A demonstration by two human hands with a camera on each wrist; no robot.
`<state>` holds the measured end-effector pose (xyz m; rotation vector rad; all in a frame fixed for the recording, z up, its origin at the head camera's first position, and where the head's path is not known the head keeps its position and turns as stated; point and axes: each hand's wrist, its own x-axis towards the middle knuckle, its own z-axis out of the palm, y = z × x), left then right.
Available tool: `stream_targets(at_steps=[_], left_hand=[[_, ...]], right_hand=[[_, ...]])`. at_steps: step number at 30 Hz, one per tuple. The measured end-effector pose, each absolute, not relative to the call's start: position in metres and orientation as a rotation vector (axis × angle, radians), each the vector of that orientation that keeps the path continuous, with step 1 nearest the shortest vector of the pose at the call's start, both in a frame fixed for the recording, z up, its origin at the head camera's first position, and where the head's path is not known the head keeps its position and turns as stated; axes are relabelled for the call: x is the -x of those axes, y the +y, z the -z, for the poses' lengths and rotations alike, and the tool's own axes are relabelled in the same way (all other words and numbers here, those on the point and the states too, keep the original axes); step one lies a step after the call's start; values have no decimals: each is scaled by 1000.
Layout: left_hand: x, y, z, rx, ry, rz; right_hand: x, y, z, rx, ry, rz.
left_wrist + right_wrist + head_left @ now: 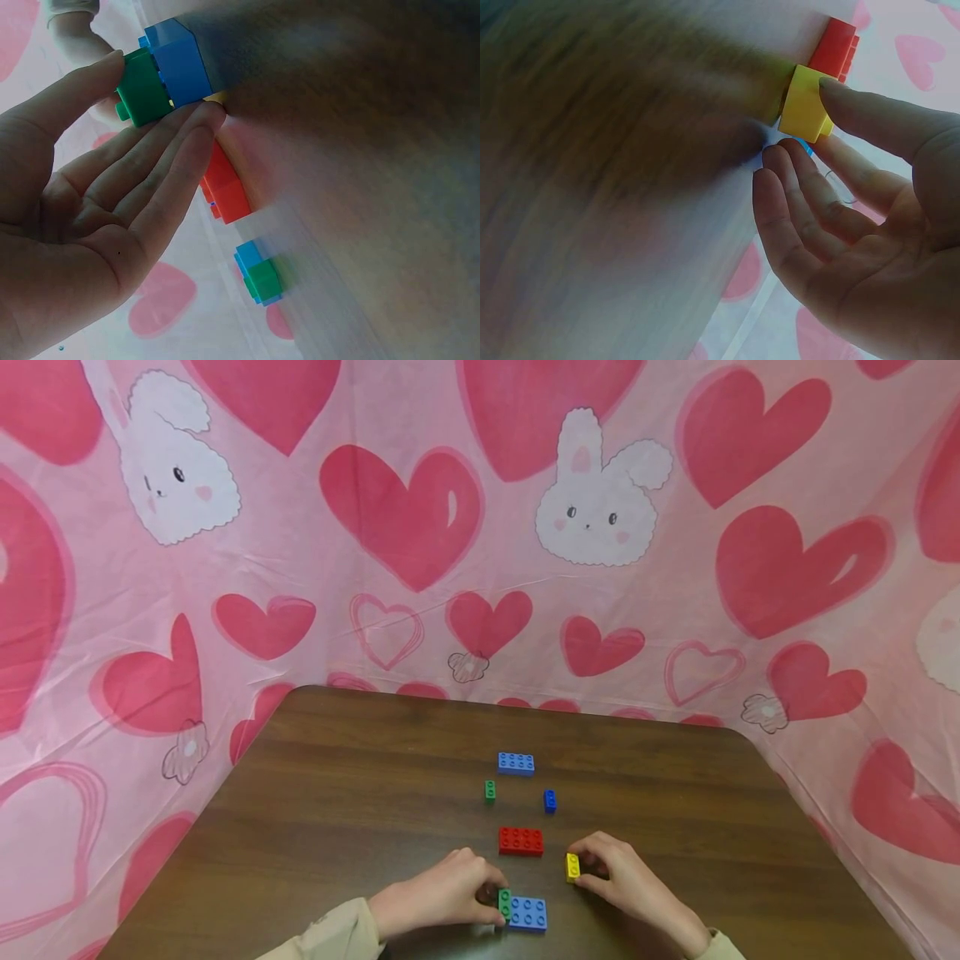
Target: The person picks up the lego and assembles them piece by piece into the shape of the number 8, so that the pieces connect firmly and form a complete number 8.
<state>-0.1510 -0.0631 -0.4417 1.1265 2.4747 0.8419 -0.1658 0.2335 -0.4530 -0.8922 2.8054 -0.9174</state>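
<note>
At the bottom of the head view, just right of the middle, is a blue block (529,913). A little green block (505,905) sits on top of its left end. The left hand (453,893) pinches the green block, with its thumb on the near end and a finger on the far end. A tan sleeve (337,931) covers that wrist.

To the right and a bit higher in the frame, the right hand (618,877) holds a little yellow block (573,867) between thumb and finger. Its other fingers are bent a little. I cannot tell if the yellow block touches the table (337,793).

Next comes a red block (521,841), up and left from the yellow one. Past it are a small green brick (490,791) on the left and a small dark blue brick (551,801) on the right. Farther up is a light blue brick (516,763). At the back hangs a pink cloth (510,560) with hearts and bunnies.
</note>
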Motion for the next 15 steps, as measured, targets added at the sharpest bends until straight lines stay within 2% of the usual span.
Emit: stream_targets(at_steps=[15], left_hand=[[151, -63, 442, -1127, 2496, -825]], right_hand=[[162, 232, 452, 863, 2796, 920]])
